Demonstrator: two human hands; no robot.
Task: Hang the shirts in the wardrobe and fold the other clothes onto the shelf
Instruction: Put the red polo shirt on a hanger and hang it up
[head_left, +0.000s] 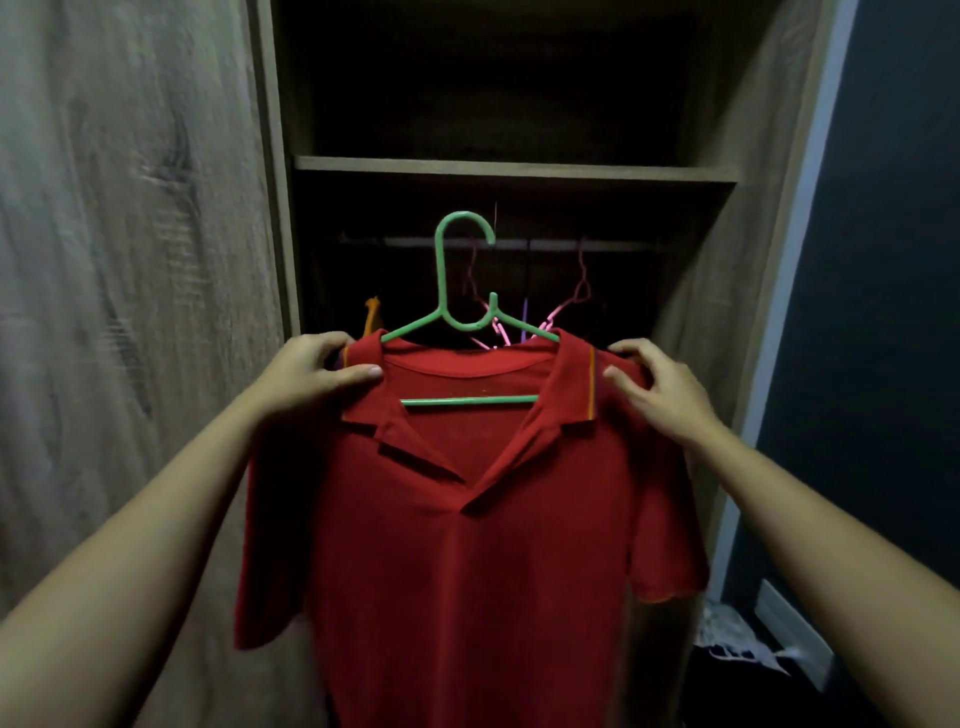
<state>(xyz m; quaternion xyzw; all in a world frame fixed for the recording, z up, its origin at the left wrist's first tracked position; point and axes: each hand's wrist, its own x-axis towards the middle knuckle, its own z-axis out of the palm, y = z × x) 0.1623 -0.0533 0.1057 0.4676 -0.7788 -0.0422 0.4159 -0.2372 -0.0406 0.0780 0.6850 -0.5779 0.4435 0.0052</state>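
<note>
Two hands (311, 371) (660, 389) grip one red shirt (467, 545) on one green hanger (462, 291).

- One view only: wide-angle cam worn on head, so no overlap w/ a 2nd view.
- Aimed fwd, straight into the open wardrobe (291, 218); shelf (514, 169) seen near eye level.
- Close range: forearms fill lower corners; edges bent by lens.
</note>
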